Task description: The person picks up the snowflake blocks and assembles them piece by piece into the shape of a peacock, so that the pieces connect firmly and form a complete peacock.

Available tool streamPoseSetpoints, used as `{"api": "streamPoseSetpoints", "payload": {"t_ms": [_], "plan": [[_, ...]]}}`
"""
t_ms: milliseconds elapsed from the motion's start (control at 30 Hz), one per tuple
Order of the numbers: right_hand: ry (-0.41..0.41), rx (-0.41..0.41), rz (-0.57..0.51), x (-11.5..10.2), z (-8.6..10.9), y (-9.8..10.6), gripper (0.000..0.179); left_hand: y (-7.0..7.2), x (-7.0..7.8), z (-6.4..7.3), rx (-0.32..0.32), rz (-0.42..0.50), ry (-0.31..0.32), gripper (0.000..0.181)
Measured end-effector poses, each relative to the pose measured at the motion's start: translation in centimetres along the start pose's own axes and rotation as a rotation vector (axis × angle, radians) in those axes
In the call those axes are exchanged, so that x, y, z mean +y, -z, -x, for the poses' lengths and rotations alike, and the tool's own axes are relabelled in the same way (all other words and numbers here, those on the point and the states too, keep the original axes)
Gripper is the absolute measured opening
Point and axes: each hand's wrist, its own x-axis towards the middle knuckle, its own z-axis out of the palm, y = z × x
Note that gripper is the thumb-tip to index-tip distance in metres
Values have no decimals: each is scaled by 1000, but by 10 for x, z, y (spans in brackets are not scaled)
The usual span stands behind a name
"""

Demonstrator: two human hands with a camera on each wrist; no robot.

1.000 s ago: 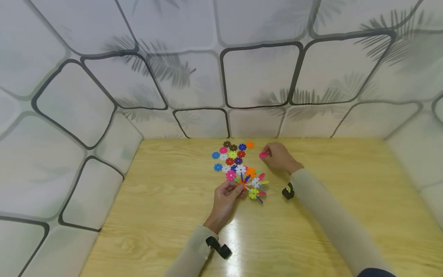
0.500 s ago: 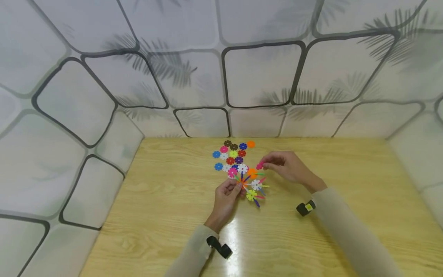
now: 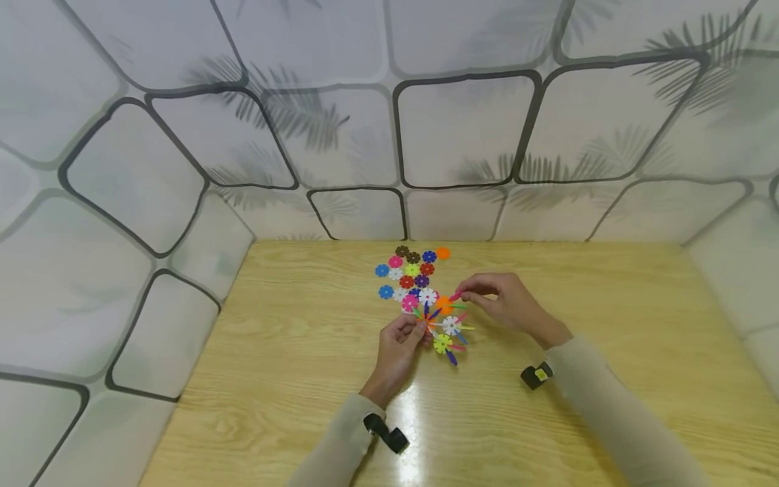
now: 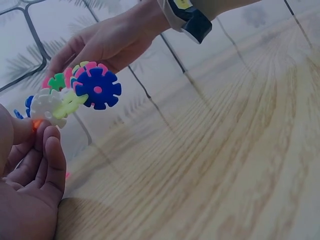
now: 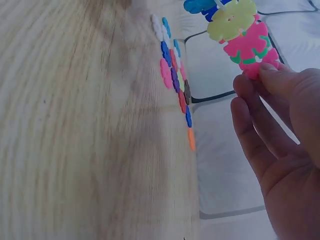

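My left hand (image 3: 397, 348) pinches an orange disc of a cluster of interlocking snowflake discs (image 3: 451, 325) above the table. Slotted discs in blue, white, yellow, pink, green and orange jut from it at various angles. In the left wrist view, thumb and fingertips grip the orange disc (image 4: 37, 124). My right hand (image 3: 514, 304) holds a pink snowflake disc (image 5: 252, 69) between thumb and fingers, at the cluster's upper right beside an orange disc (image 3: 444, 306). Right wrist view: the pink disc overlaps other pink and green ones; whether its slot is engaged cannot be told.
Several loose snowflake discs (image 3: 406, 281) lie flat on the wooden table (image 3: 292, 325) just beyond the cluster, reaching near the back edge. A patterned wall (image 3: 462, 135) stands behind the table and at its left. Both wrists wear black straps with a small device (image 3: 535, 375).
My right hand has brought the pink disc from beyond the cluster down toward me, to the cluster's upper right edge. The left hand stays nearly in place; the cluster has turned slightly.
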Motion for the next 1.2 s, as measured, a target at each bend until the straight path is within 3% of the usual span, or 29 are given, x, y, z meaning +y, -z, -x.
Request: {"api": "streamPoseSetpoints", "payload": {"t_ms": [300, 567, 700, 833, 1000, 1100, 1200], "plan": [[68, 8, 5, 3, -1, -7, 17, 5, -3, -2, 8, -56, 22, 12], [-19, -13, -87, 3, 4, -12, 15, 6, 4, -1, 18, -43, 34, 14], [-50, -15, -72, -2, 11, -7, 15, 1, 3, 0, -6, -42, 41, 15], [-51, -75, 40, -3, -1, 1, 17, -1, 5, 1, -12, -20, 18, 14], [-115, -207, 241, 20, -29, 9, 46, -3, 6, 1, -1, 14, 16, 11], [-145, -313, 420, 37, -46, 5, 58, -3, 7, 1, -15, 25, 24, 6], [-154, -385, 538, 45, -59, -4, 59, -2, 7, 2, -26, 17, 26, 4]]}}
